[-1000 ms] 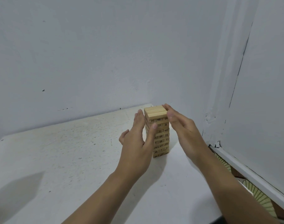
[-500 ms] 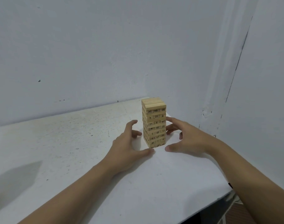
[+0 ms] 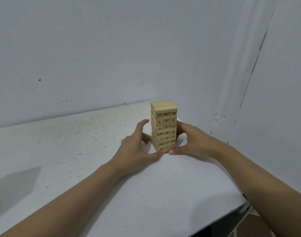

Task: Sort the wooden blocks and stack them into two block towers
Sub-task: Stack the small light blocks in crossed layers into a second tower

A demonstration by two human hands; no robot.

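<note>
Right hand: fingers curled round lower right side of block tower, thumb at its near base, gripping. Left hand: spread and loosely curved beside tower's left side, forefinger apart from it, thumb tip at near base; holds nothing. Tower: upright, numbered blocks, on white table, far right corner, near grey wall.

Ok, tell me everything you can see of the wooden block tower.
The wooden block tower stands upright near the far right corner of the white table. Pale wood, crosswise layers of three blocks, black numbers printed on the block ends, some upside down. The right hand cups its right side, thumb at the base; the left hand curves round its left, thumb at the base, fingers seemingly just short.
</note>
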